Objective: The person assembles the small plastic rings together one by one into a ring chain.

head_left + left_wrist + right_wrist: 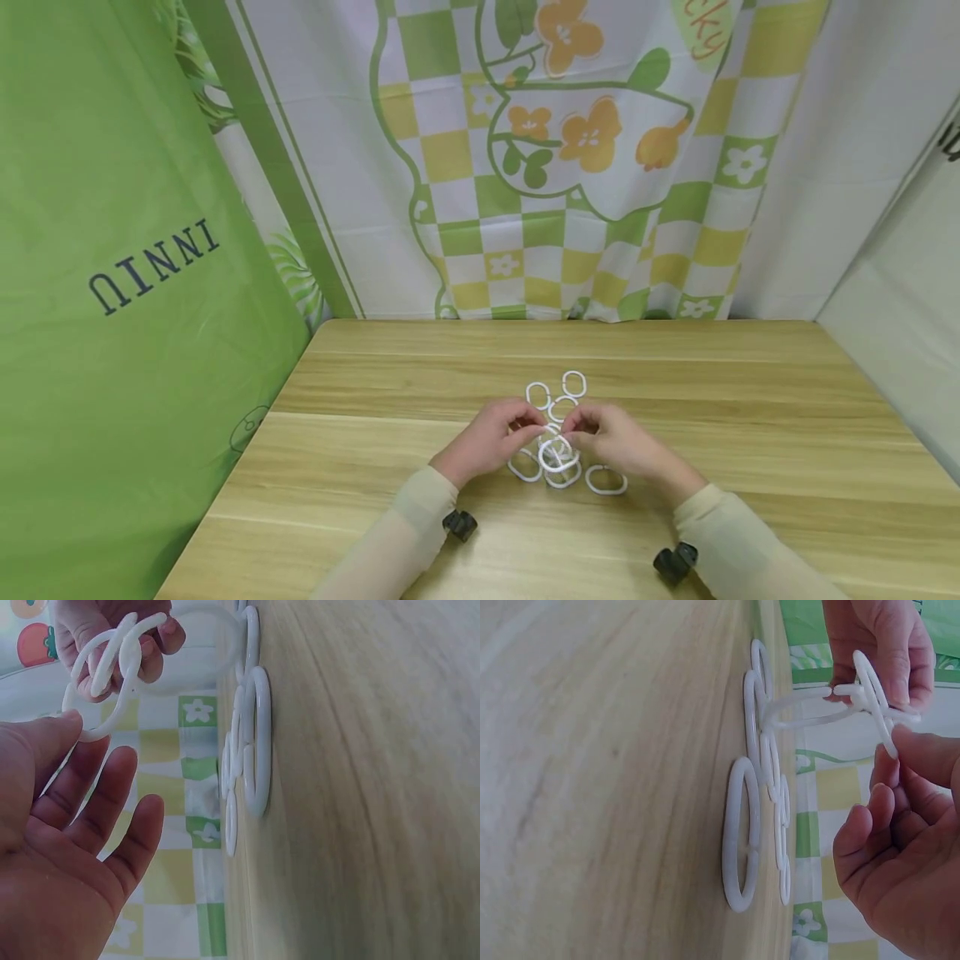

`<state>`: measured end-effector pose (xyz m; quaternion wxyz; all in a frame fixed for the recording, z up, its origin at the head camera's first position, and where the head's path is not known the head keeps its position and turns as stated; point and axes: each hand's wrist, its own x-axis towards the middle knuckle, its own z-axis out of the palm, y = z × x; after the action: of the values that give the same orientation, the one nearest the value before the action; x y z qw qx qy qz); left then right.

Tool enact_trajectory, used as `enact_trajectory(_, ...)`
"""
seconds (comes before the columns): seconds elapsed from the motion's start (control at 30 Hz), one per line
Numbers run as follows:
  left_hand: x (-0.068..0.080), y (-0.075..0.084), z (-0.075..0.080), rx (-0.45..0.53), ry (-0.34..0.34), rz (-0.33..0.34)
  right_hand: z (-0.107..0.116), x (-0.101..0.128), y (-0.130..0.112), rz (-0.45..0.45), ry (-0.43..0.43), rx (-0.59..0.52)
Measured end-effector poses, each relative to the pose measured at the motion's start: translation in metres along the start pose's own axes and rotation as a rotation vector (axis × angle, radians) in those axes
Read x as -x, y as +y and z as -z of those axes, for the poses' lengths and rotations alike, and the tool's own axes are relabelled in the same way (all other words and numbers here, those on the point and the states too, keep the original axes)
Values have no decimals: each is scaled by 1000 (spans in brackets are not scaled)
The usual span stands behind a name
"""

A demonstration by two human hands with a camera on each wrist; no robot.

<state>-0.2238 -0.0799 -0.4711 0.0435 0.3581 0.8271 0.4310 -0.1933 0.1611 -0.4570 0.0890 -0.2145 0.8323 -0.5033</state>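
My left hand [489,435] and right hand [617,440] meet over the middle of the table, each pinching a white plastic ring between thumb and fingers. The ring in my right hand [875,703] is a thin oval seen nearly edge-on in the right wrist view. It crosses the ring in my left hand, close by the fingertips. A third white ring [814,720] hangs from these, a small gap showing in its loop. In the left wrist view, my left hand's other fingers [135,832] spread loosely below the pinch.
Several more white rings lie on the wooden table [360,467] under and behind my hands. One loose ring [606,492] lies to the right, another ring [574,372] farthest back. A checked curtain [540,233] hangs behind the table, a green cloth [112,400] at the left.
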Motion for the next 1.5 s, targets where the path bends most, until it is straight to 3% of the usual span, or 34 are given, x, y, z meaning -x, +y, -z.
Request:
enact_trajectory(0.2,5,1,7,23,12,29,4,0,-2,-82,105,-22)
enact_trajectory(0.4,7,0,8,91,-9,40,7,0,-7,-105,201,-48)
enact_trajectory(0.7,5,4,5,250,6,170,6,1,-16,-104,293,-103)
enact_trajectory(1.07,-1,16,6,246,121,171,4,5,-26,-31,315,-145)
enact_trajectory(1.5,-4,24,7,223,134,121,-4,8,-24,-8,276,-192)
